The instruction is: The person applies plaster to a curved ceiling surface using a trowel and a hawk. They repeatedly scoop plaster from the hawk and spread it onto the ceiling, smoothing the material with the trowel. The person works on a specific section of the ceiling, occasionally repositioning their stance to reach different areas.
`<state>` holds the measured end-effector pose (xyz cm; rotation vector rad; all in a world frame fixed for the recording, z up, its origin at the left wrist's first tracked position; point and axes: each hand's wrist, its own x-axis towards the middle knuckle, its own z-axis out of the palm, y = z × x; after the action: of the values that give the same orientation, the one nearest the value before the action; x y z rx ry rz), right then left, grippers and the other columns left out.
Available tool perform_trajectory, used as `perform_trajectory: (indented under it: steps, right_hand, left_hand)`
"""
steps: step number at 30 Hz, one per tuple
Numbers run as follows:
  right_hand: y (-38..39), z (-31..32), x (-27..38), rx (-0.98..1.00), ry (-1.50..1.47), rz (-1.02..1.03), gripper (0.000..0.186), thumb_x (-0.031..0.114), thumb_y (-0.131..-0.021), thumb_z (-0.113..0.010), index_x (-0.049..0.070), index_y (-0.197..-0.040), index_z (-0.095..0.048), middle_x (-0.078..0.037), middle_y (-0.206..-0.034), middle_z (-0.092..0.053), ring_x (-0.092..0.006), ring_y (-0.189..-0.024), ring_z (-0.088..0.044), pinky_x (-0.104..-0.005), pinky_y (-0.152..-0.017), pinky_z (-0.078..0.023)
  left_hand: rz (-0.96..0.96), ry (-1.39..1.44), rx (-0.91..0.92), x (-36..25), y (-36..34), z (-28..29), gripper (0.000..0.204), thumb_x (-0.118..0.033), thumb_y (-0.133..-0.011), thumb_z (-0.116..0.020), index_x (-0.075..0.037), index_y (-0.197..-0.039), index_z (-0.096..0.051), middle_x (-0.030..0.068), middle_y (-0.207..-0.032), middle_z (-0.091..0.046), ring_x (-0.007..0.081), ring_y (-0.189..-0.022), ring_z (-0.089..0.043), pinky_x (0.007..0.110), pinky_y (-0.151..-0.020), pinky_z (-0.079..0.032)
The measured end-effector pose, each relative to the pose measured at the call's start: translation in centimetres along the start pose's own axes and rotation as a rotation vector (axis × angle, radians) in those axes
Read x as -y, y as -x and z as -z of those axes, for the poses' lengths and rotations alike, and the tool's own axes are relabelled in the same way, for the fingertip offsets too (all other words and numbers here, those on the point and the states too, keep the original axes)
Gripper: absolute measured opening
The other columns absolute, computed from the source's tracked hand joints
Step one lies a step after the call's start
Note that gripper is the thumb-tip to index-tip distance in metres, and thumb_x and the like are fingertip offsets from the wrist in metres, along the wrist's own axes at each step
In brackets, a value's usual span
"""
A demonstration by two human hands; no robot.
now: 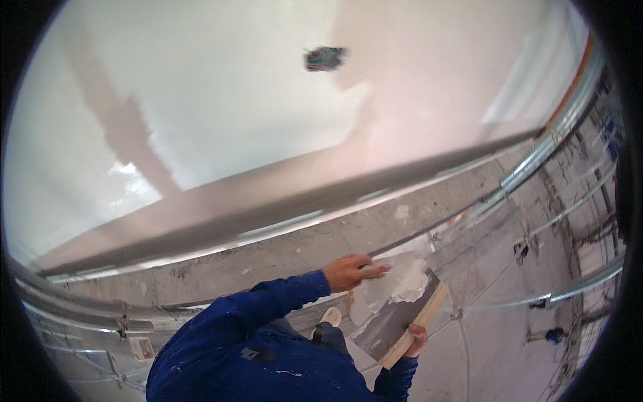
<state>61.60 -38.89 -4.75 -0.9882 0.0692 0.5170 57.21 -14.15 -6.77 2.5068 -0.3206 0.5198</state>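
Note:
My left hand point(351, 271) is closed around a flat spreading blade point(382, 281) smeared with pale compound; its handle is hidden under my fingers. The blade lies over a wide grey metal spatula point(395, 321) with a wooden grip strip along one long edge. White wet-looking filler point(412, 285) clings to the far end of that spatula. My right hand point(416, 340) is closed on the wooden strip from the right, its fingertips showing over the wood. Both tools are held in front of my body, away from the wall.
A pale plastered wall point(254, 100) rises ahead, with an opening holding dark wires point(325, 59). A rough concrete ledge point(335, 234) runs along its foot. Metal rails point(522, 171) curve around at right, with more pipes at left. One shoe point(331, 317) shows below me.

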Motion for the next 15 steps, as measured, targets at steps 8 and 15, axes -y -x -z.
perform_trajectory:
  steps: [8,15]
  right_hand:
    - [2.3,-13.0,-6.6,0.079,0.037,-0.015,0.019,0.017,-0.064,-0.061,0.003,-0.077,-0.056,-0.003,-0.077,-0.054,-0.0162,-0.072,-0.053,-0.029,-0.069,-0.044]
    - [-2.2,-23.8,-9.6,0.219,0.101,0.255,0.025,0.005,-0.068,-0.059,0.001,-0.091,-0.052,-0.007,-0.075,-0.056,-0.0192,-0.071,-0.055,-0.0324,-0.067,-0.047]
  left_hand:
    - [0.602,-0.012,-0.197,-1.8,27.9,8.4,0.064,0.0,-0.069,-0.052,-0.02,-0.128,-0.04,0.0141,-0.085,-0.05,0.031,-0.075,-0.051,0.038,-0.066,-0.043]
    - [0.915,0.03,-0.564,-4.8,45.1,12.4,0.045,-0.008,-0.078,-0.054,-0.004,-0.122,-0.044,0.0178,-0.094,-0.053,0.0305,-0.081,-0.054,0.037,-0.071,-0.044]
